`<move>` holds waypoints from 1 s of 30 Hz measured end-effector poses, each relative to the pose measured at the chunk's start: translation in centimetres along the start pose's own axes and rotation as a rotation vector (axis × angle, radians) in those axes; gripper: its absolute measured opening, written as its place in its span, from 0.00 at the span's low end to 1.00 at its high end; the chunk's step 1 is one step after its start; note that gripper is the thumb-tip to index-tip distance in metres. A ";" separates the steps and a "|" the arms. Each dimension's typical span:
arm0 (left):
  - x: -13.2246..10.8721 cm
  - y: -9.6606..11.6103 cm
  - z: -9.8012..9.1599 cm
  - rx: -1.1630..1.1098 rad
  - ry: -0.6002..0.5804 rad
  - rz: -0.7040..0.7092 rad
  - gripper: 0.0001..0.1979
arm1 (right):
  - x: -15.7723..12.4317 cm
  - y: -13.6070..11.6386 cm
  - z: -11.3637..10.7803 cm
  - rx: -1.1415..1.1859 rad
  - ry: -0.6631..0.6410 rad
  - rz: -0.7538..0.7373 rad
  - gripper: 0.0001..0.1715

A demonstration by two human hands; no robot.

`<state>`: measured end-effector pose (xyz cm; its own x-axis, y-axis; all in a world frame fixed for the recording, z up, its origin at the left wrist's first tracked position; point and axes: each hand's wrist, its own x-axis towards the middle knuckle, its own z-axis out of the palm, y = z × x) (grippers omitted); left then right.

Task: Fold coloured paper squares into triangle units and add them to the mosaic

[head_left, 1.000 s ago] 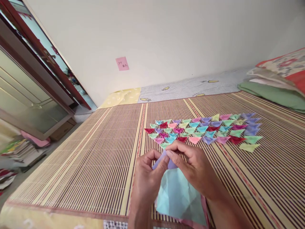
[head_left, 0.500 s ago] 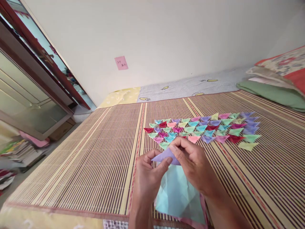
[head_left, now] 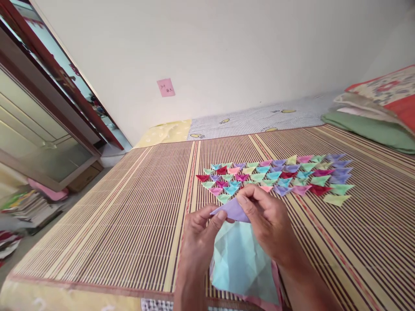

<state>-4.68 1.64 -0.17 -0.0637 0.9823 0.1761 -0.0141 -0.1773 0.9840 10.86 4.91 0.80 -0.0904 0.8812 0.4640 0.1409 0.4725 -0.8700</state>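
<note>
Both hands met in the lower middle of the frame on one folded purple paper (head_left: 232, 210), held just above the striped mat (head_left: 129, 207). The left hand (head_left: 197, 235) pinched the paper's left tip between thumb and fingers. The right hand (head_left: 266, 220) was closed over its right side, fingers curled on top.

Under the hands lay one creased pale blue sheet (head_left: 240, 263), with the edge of one pink sheet (head_left: 277, 280) showing beneath it.

Just above the hands, right of centre, small folded paper triangles (head_left: 275, 175) lay in about five rows. They were roughly fifty, too tightly packed for a sure count.

One pink note (head_left: 166, 87) was stuck on the wall at upper centre. One green pillow (head_left: 366, 125) lay at the right edge.
</note>
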 end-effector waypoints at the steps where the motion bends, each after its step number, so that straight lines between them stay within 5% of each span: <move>1: 0.0 0.0 0.0 -0.009 -0.013 0.006 0.15 | 0.0 0.0 -0.1 -0.006 0.006 -0.010 0.16; 8: 0.0 -0.2 -0.6 -0.196 0.103 0.009 0.15 | 0.3 0.0 -0.5 -0.012 0.021 -0.021 0.15; 14: 0.2 0.0 0.9 -0.309 0.012 -0.116 0.15 | 0.0 -0.3 -0.1 0.046 -0.019 0.007 0.15; 24: 0.3 -0.4 1.7 -0.343 0.126 -0.109 0.13 | 0.3 -0.8 0.0 0.114 -0.168 0.096 0.13; 30: 0.2 -0.7 2.0 -0.311 0.128 -0.085 0.13 | 0.0 -0.4 0.4 0.140 -0.072 0.078 0.15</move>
<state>-2.73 2.06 -0.73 -0.1739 0.9823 0.0696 -0.3271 -0.1243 0.9368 10.37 4.76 1.06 -0.1560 0.9097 0.3850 0.0116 0.3914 -0.9201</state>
